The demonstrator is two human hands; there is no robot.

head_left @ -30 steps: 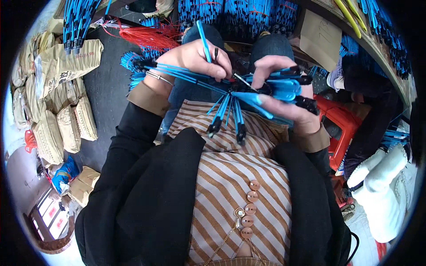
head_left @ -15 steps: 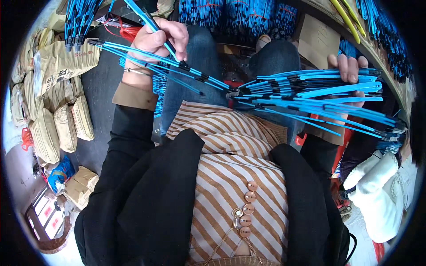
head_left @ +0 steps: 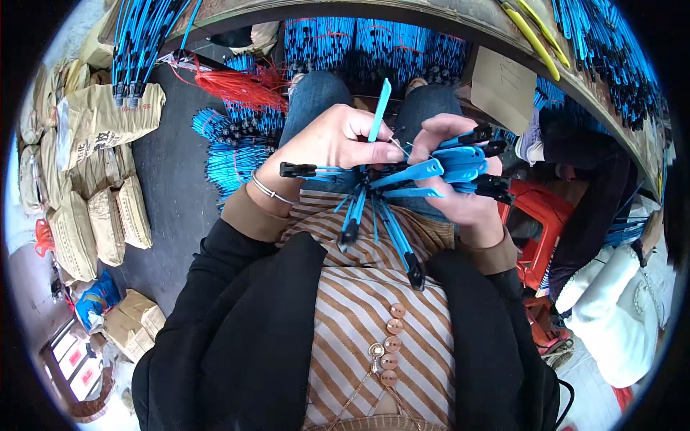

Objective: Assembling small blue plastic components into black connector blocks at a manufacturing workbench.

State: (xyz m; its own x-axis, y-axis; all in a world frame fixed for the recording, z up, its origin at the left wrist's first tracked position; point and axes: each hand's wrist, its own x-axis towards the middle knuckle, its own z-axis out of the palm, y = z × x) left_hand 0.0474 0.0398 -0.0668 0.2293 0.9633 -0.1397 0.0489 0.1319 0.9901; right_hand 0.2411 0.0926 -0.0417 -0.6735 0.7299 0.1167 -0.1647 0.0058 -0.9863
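In front of my lap is an umbrella frame [head_left: 415, 172] of blue ribs with black joints and tips, fanning out from a dark hub. My left hand [head_left: 323, 151] is closed near the hub, thumb and forefinger pinching a flat blue rib [head_left: 381, 111] that points up. My right hand [head_left: 471, 208] wraps round the bunched ribs, its fingers bent over them. Between the two hands' fingertips shows a thin strand, too small to name. Several ribs hang down toward my striped top. The hub is partly hidden by my left thumb.
Bundled blue ribs [head_left: 237, 161] lie on the floor at left, below red plastic strands [head_left: 241, 85]. A curved bench edge [head_left: 431, 13] bears yellow-handled pliers [head_left: 532, 36]. Paper sacks [head_left: 75, 230] stand left. A red stool [head_left: 535, 230] and a co-worker in white [head_left: 611, 316] are right.
Both hands have come together in the middle. The ribs that stretched out to the right are now gathered in front of me, and the left-hand rib points up.
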